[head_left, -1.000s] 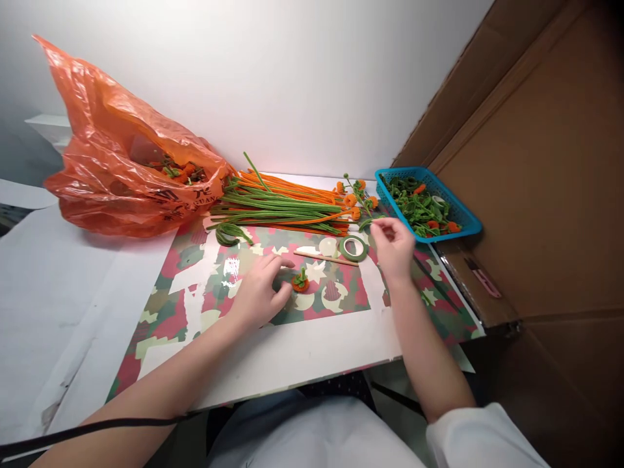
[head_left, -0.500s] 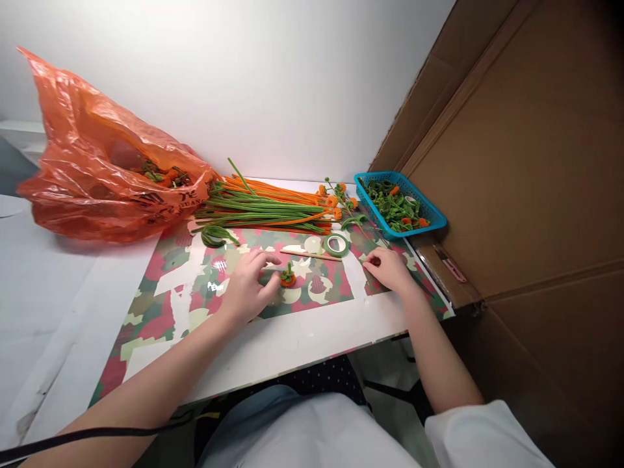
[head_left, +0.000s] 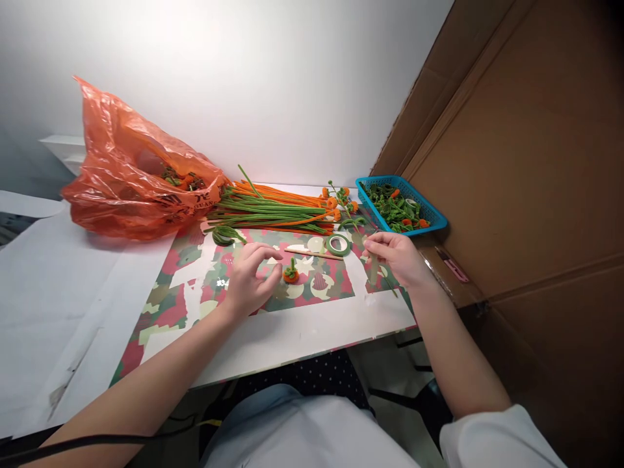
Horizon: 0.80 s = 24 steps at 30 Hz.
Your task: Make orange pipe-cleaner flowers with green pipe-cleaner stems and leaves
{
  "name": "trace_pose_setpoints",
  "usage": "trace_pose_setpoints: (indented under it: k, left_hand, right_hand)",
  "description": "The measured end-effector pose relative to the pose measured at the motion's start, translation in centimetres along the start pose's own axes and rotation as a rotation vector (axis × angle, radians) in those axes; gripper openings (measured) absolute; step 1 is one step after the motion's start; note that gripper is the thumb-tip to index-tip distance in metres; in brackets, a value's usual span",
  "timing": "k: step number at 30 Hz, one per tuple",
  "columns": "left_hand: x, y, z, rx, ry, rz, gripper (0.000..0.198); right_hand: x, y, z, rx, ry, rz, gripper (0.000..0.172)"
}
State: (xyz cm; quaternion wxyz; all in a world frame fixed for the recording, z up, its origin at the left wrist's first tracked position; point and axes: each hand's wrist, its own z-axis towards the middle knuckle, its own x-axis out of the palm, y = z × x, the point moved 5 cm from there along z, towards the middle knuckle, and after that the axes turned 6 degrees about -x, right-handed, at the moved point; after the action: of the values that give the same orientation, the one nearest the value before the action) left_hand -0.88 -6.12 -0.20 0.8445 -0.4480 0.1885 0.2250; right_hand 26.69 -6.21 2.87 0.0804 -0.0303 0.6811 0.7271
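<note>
My left hand (head_left: pixel 254 279) rests low over the table with thumb and fingers apart, holding nothing. Just beyond its fingertips sits a small orange pipe-cleaner fruit (head_left: pixel 291 276) with a green top and upright stalk. My right hand (head_left: pixel 397 259) is raised slightly at the table's right side, thumb and fingers pinched together. From that pinch hangs a thin green stem (head_left: pixel 390 286), with a pale green strip (head_left: pixel 374 270) beside it. Between the hands and farther back lie a roll of green tape (head_left: pixel 338 245) and a thin wooden stick (head_left: pixel 314 253).
Orange and green pipe cleaners (head_left: pixel 277 208) lie in a bundle at the back, beside an orange plastic bag (head_left: pixel 127 175). A branch with orange fruits (head_left: pixel 346 201) lies near a blue basket (head_left: pixel 424 211) of green pieces. Cardboard (head_left: pixel 526 162) stands at right; a pink cutter (head_left: pixel 453 263) lies there.
My right hand has lifted from the table surface, and the thin stem now shows hanging from its fingers. The left hand stays by the orange fruit. The view has shifted slightly.
</note>
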Motion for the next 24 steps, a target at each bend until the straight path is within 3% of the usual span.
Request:
trace_pose_setpoints:
  k: [3, 6, 7, 9, 11, 14, 20, 22, 24]
  left_hand:
    - [0.1, -1.8, -0.2, -0.006, 0.108, -0.172, 0.013]
    - [1.7, -3.2, -0.9, -0.107, 0.449, -0.451, 0.02]
    - [2.1, -3.4, -1.1, -0.174, 0.511, -0.537, 0.022]
    - [2.6, -3.3, -1.3, -0.285, 0.545, -0.673, 0.028]
    - [2.7, -3.0, -1.5, -0.374, 0.526, -0.716, 0.031]
    - [2.4, -2.2, -1.5, -0.45, 0.492, -0.66, 0.028]
    - [1.5, -1.0, -1.5, -0.489, 0.465, -0.562, 0.026]
    - [1.3, -0.7, -1.4, -0.459, 0.443, -0.525, 0.022]
    - [0.8, -0.9, -1.1, -0.318, 0.397, -0.433, 0.012]
  right_hand:
    - [2.8, 1.6, -1.5, -0.151, 0.013, -0.051, 0.026]
    - [5.5, 3.5, -3.7, -0.516, -0.078, -0.397, 0.008]
    - [6.6, 4.0, -4.6, -0.679, -0.084, -0.531, 0.01]
    - [8.5, 4.3, -6.1, -0.967, -0.099, -0.75, 0.016]
    - [10.0, 3.8, -6.9, -1.14, -0.083, -0.868, 0.016]
    - [11.1, 3.0, -7.0, -1.213, -0.092, -0.921, 0.014]
    - [11.8, 1.9, -6.4, -1.211, -0.082, -0.908, 0.014]
    - [12.0, 1.6, -6.2, -1.189, -0.046, -0.88, 0.015]
    - [12.0, 1.4, -6.0, -1.157, -0.018, -0.84, 0.016]
